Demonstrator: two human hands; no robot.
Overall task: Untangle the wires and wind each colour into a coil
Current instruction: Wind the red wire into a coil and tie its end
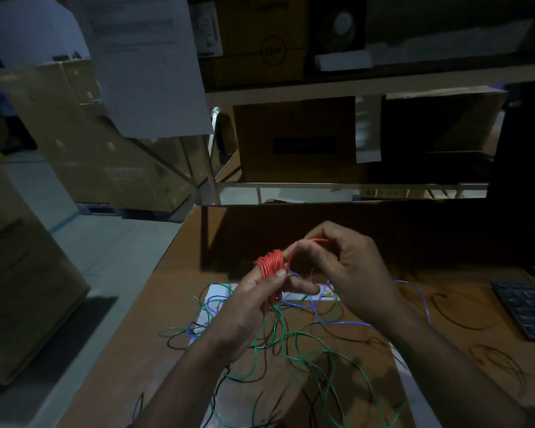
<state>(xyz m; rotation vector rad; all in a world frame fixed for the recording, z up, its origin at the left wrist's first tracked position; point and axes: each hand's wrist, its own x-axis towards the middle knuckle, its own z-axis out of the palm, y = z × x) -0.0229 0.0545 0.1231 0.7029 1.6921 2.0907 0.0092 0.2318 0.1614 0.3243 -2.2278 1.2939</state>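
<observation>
The brown table (173,350) fills the lower frame, its far side lost in shadow. Thin green wires (309,344) and blue wires (346,324) sprawl tangled across it, cut off below. At centre, the left hand (244,310) grips a glossy red coil (272,267) looped round its fingers. The right hand (349,267) pinches the coil's free red end.

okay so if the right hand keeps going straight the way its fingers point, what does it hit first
Probably the red coil wound round the left hand's fingers. The right hand points leftward, pinching the red wire's loose end, and the coil sits just beyond its fingertips, though depth is hard to judge.
</observation>
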